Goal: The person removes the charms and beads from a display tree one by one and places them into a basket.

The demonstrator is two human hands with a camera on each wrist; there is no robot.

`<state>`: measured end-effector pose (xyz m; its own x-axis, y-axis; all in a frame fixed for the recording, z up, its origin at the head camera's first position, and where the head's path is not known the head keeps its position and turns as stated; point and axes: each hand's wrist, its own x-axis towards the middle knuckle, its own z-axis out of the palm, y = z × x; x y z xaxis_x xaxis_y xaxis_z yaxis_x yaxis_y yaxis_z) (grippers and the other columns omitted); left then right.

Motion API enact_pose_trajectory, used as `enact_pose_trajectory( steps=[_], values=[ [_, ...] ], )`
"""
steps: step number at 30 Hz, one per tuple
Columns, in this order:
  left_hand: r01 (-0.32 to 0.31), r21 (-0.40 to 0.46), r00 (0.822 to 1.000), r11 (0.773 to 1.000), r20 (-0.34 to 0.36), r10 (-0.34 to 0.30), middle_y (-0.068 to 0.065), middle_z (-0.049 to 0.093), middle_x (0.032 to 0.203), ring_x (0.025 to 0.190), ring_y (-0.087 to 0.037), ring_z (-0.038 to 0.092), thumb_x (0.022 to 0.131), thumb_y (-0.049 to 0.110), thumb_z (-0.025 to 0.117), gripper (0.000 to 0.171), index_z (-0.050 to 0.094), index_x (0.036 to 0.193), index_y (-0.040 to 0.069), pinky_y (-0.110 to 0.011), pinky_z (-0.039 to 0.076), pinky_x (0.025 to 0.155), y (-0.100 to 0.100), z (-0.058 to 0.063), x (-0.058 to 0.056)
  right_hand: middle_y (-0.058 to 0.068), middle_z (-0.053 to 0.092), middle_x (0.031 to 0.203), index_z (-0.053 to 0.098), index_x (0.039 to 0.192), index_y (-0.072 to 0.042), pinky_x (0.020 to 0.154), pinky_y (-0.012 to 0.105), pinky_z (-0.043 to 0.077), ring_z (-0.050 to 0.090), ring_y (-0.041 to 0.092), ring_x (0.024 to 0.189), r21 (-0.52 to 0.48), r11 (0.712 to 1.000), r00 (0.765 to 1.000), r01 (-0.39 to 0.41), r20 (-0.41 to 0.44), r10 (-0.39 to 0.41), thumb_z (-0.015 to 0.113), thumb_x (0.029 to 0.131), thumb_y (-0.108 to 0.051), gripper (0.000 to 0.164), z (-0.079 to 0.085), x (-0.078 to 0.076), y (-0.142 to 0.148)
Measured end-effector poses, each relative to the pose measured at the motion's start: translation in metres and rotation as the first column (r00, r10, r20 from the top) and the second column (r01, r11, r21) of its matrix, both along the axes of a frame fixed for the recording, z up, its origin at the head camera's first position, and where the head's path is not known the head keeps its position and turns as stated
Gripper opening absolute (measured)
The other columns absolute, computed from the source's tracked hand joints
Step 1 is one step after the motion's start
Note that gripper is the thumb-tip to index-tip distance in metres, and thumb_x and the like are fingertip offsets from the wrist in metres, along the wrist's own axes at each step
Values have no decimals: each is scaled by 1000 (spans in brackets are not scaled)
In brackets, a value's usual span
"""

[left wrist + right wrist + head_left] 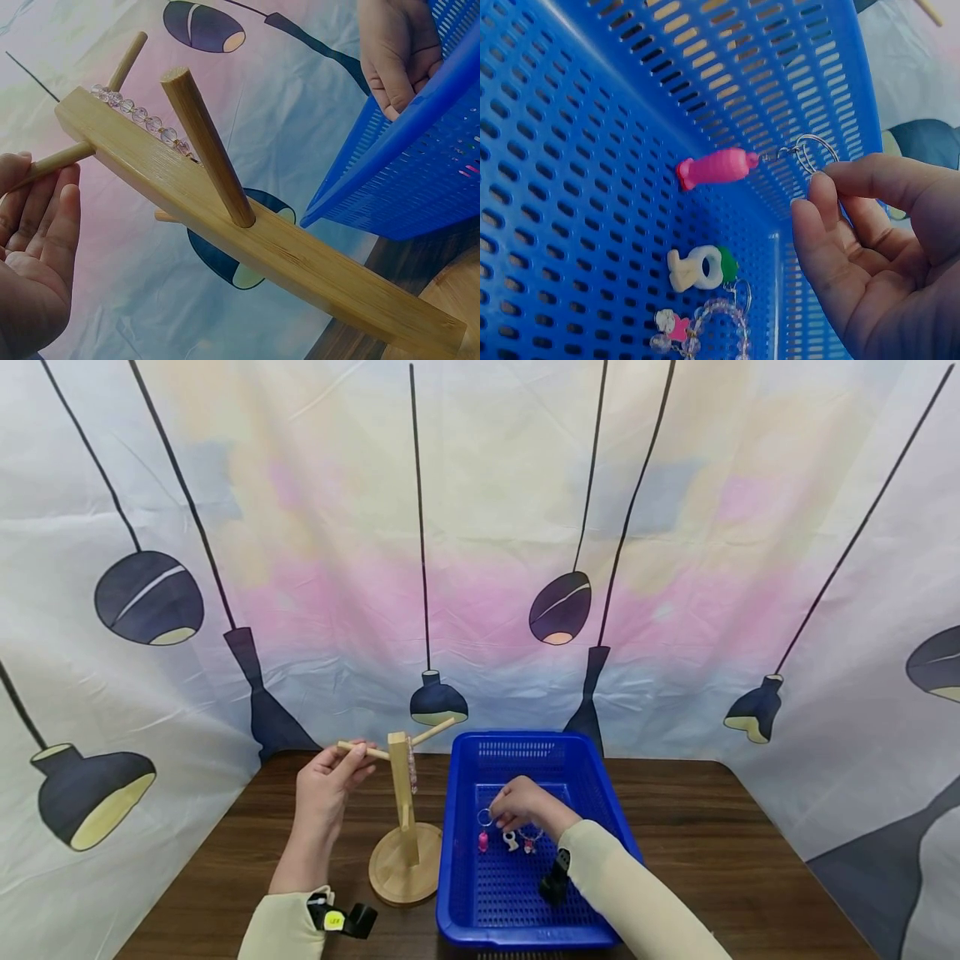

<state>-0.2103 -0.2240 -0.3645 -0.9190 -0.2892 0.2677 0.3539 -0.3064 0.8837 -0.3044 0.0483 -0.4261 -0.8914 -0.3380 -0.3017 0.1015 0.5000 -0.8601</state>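
Note:
My left hand (324,785) pinches the left peg of a wooden stand (403,793) between thumb and fingers. From a back peg of the stand hangs a beaded bracelet (142,116) of clear pinkish beads. Inside the blue basket (467,893), my right hand (885,247) pinches the metal ring of a keychain with a pink charm (718,166), which dangles below the fingers. Under that hand lie a white keychain with a green part (705,268) and a second beaded bracelet (724,307) with a small white-and-pink charm.
The stand's round base (393,868) is on the dark wooden table (697,827), just left of the basket. A cloth backdrop (495,527) printed with hanging lamps rises behind the table.

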Motion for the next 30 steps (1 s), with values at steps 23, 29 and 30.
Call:
enact_pose_trajectory(
  steps=[23, 29, 30],
  values=[
    [-6, -6, 1000, 1000, 19, 6, 10, 79, 86, 81, -1, 75, 100, 3, 64, 25, 77, 89, 21, -15, 63, 76, 0, 2, 1, 3, 64, 64, 75, 95, 7, 68, 34, 66, 60, 10, 55, -39, 987, 988, 153, 29, -152, 66, 88, 5, 11, -10, -21, 11],
    [-9, -27, 1000, 1000, 28, 10, 11, 78, 86, 82, 0, 75, 100, 4, 64, 25, 77, 89, 22, -15, 63, 76, 0, 2, 1, 3, 62, 62, 72, 84, 6, 58, 28, 62, 58, 10, 53, -65, 981, 983, 180, 38, -178, 64, 88, 8, 9, -14, -23, 12],
    [-9, -30, 999, 999, 30, 10, 12, 78, 87, 82, 0, 75, 101, 4, 64, 24, 77, 90, 22, -15, 63, 76, 0, 2, 1, 3, 62, 61, 72, 82, 5, 58, 28, 61, 58, 10, 52, -67, 981, 983, 183, 37, -181, 64, 88, 8, 10, -14, -23, 12]
  ],
)
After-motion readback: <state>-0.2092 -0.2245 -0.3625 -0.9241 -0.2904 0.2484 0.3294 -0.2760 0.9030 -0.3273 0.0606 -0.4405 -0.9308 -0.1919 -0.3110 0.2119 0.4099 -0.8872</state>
